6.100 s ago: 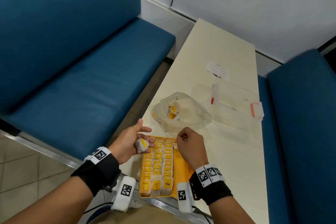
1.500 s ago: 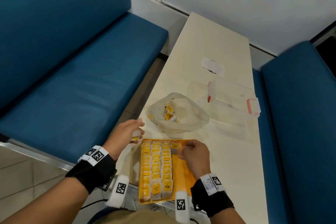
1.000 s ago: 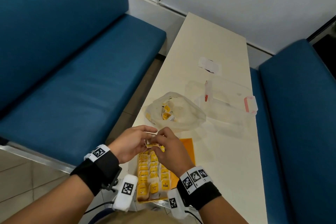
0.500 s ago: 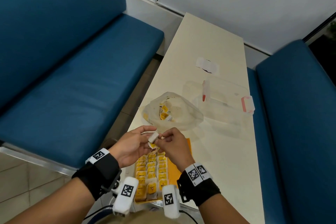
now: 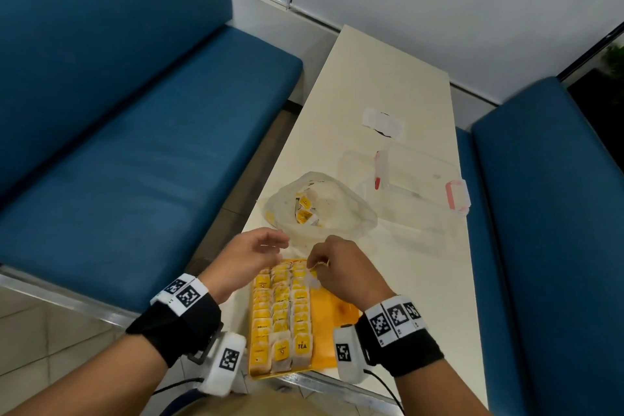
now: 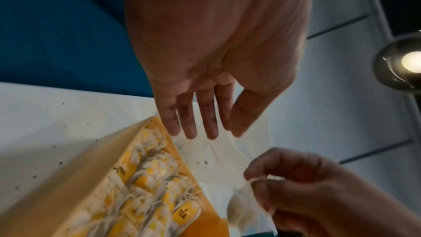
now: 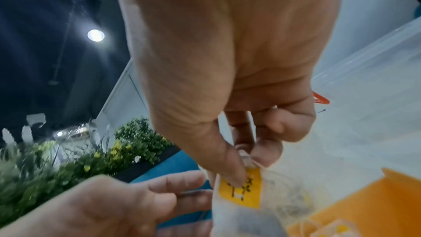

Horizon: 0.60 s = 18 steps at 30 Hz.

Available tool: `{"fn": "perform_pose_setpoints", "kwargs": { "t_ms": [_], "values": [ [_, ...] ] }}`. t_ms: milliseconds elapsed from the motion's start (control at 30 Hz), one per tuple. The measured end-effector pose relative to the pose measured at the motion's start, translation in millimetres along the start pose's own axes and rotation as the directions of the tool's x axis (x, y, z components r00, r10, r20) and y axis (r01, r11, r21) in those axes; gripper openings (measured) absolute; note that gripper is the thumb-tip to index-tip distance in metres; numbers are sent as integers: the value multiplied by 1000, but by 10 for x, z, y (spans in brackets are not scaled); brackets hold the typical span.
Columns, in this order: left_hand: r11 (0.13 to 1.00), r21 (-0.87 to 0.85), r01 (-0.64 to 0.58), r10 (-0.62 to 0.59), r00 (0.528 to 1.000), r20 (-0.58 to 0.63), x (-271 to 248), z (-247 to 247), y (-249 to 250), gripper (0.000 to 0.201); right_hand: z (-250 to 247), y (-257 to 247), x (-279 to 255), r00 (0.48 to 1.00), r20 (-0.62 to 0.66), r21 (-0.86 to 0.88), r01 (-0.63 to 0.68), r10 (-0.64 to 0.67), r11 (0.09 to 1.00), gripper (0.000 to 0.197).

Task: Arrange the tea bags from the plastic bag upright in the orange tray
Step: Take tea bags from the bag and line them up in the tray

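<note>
The orange tray (image 5: 334, 321) sits at the table's near edge, with three rows of upright yellow-tagged tea bags (image 5: 280, 311) filling its left side. My right hand (image 5: 317, 267) pinches one tea bag (image 5: 312, 282) by its top, just over the far end of the tray beside the third row. In the right wrist view, thumb and fingers of the right hand (image 7: 248, 167) grip the tea bag (image 7: 239, 194) at its yellow tag. My left hand (image 5: 270, 245) hovers at the tray's far left corner, fingers (image 6: 200, 129) straight and holding nothing. The plastic bag (image 5: 320, 206) lies just beyond, with a few tea bags inside.
A clear plastic container (image 5: 415, 192) with a pink latch stands behind the bag to the right. A white slip (image 5: 383, 120) lies farther back. Blue benches (image 5: 135, 162) flank the narrow table. The tray's right side shows bare orange floor.
Half a second ago both hands held the tea bag together above the tray. The left hand has let go and spread open; the right hand has carried the bag down toward the tray.
</note>
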<state>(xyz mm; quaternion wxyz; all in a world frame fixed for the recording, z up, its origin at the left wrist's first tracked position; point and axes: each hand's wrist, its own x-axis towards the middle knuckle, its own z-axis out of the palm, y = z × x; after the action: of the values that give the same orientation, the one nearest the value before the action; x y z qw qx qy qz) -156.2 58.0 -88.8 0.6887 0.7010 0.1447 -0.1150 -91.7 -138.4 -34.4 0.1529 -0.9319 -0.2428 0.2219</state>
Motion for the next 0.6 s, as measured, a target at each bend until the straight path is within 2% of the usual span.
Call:
{"fn": "perform_pose_setpoints", "kwargs": {
  "t_ms": [67,133,233,300,400,500,600],
  "values": [
    [985,162,-54,40,995,92,-5,50,-19,35,-36,-11,-6,999,-31,116,17,-13,993,23],
    [949,291,-123,87,987,135,5,131,-49,34,-41,-60,-36,999,-41,233,30,-21,972,20],
    [938,310,-153,143,988,55,13,241,-83,11,8,-82,-60,997,-78,362,34,-6,932,14],
    [949,277,-148,154,988,0,15,272,-101,9,60,-27,-56,989,-124,463,-18,85,886,16],
    [959,235,-159,169,985,-24,16,284,-111,10,145,39,-89,972,-114,642,-88,208,762,11],
    [964,216,-154,169,984,-50,15,278,-107,11,253,21,-162,964,-99,788,-74,245,611,4],
    [960,232,-157,177,982,-68,11,287,-102,10,347,29,-194,957,-90,876,-55,275,479,5]
  ]
}}
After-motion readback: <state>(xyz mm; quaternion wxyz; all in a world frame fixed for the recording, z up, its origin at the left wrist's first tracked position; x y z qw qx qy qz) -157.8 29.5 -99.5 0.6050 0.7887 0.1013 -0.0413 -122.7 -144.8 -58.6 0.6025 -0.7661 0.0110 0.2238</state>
